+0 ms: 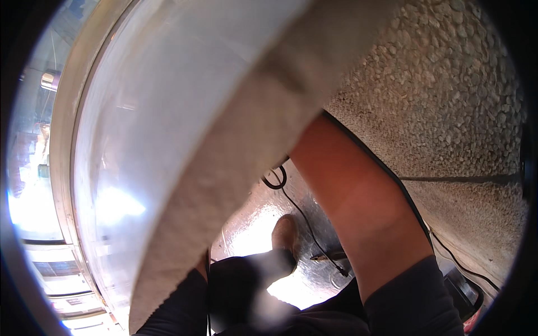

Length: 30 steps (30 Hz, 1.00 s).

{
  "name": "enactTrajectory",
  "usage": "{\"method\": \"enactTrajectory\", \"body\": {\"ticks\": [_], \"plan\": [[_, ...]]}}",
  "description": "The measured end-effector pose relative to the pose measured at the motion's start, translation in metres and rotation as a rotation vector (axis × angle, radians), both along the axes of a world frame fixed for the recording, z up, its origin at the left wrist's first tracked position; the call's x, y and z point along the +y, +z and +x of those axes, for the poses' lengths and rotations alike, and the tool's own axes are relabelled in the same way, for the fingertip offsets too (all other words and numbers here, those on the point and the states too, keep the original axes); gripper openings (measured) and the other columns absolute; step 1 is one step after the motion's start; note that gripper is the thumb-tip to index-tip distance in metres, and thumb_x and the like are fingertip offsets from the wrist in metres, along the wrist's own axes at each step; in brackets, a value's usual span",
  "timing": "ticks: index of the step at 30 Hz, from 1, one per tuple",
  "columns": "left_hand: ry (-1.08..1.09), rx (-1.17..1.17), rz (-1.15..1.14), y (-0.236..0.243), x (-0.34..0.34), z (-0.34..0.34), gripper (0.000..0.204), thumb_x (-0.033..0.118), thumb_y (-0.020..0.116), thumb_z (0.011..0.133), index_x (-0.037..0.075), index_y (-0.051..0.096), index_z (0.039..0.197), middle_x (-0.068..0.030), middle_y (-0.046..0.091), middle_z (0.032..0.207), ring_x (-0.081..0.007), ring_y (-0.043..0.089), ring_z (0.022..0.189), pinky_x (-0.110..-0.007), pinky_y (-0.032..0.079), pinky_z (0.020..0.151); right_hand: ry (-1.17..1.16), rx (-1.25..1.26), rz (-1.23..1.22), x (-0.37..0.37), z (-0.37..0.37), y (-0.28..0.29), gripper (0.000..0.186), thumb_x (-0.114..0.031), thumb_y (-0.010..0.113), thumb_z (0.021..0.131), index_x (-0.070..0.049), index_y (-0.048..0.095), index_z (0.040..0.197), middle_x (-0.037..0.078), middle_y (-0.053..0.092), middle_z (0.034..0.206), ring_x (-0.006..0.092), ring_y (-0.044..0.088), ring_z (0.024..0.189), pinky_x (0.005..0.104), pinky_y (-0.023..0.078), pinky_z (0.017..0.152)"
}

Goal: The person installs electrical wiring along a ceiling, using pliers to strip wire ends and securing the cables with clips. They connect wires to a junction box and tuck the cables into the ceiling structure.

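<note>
Across the middle runs a broad beige strip (224, 140), blurred and very close, with a ragged lower edge. Its material is hard to tell. Left of it a smooth grey-white glossy surface (168, 84) reflects a bright light. My bare right forearm (364, 201) reaches up from the lower right and passes behind the strip, which hides my right hand. A thin black cable (372, 157) runs along that arm's outer side. Of my left arm only the dark sleeve (182, 302) and a sliver of skin show, and the strip covers the left hand.
A pebble-dashed wall (448, 73) rises on the right. On the shiny floor (246, 229) below are my shoe (284, 232) and a black cord (305, 218). A black box-like object (462, 294) stands low right. Beyond a pale frame (70, 140) at left lies a bright area.
</note>
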<state>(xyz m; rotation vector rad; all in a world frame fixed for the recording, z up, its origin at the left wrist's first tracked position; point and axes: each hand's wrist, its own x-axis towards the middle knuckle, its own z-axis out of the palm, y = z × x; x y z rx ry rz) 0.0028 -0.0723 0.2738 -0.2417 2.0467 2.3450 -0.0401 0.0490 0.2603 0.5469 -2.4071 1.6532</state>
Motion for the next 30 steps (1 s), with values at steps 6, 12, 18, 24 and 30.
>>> {"method": "enactTrajectory", "body": {"ticks": [6,12,18,24,30], "plan": [[0.05,0.002,-0.051,0.005,-0.022,0.007,0.017,0.018,0.051,0.098,0.009,0.056,0.112,-0.0011,0.047,0.076,-0.0127,0.042,0.062,-0.032,0.034,0.056,0.145,-0.139,-0.027,0.004,0.024,0.028,0.061,-0.016,0.052,0.094,-0.013,0.029,0.151,0.02,0.054,0.134,0.0412,0.063,0.102,0.0516,0.055,0.08],[-0.018,0.011,-0.037,0.001,0.005,-0.011,0.014,0.021,0.053,0.099,0.011,0.057,0.106,-0.0007,0.045,0.074,-0.0133,0.04,0.062,-0.034,0.033,0.057,0.037,0.019,-0.151,-0.005,-0.012,-0.007,0.063,-0.008,0.052,0.094,-0.014,0.028,0.151,0.019,0.043,0.145,0.0385,0.065,0.091,0.0512,0.056,0.069],[0.052,0.028,-0.165,0.007,-0.021,0.011,0.013,0.023,0.054,0.099,0.012,0.059,0.101,-0.0003,0.042,0.072,-0.0139,0.037,0.061,-0.036,0.032,0.057,0.313,-0.017,0.087,-0.037,-0.033,-0.006,0.054,-0.001,0.05,0.094,-0.012,0.04,0.146,0.012,0.042,0.148,0.032,0.063,0.075,0.0505,0.053,0.058],[0.294,-0.078,-0.314,-0.011,0.026,0.029,0.022,0.028,0.058,0.097,0.012,0.054,0.083,0.0009,0.039,0.069,-0.0135,0.036,0.062,-0.037,0.03,0.061,0.221,0.143,-0.045,-0.054,-0.059,-0.051,0.06,-0.001,0.053,0.095,-0.018,0.035,0.149,0.01,0.051,0.14,0.0228,0.05,0.052,0.0418,0.042,0.045],[0.271,-0.045,-0.349,0.0,0.033,0.041,0.026,0.026,0.059,0.096,0.011,0.049,0.077,0.0019,0.039,0.068,-0.0129,0.036,0.061,-0.035,0.031,0.06,0.283,-0.244,-0.086,-0.039,-0.046,-0.014,0.055,-0.007,0.053,0.097,-0.02,0.037,0.148,0.009,0.053,0.137,0.021,0.049,0.051,0.0421,0.041,0.045]]}}
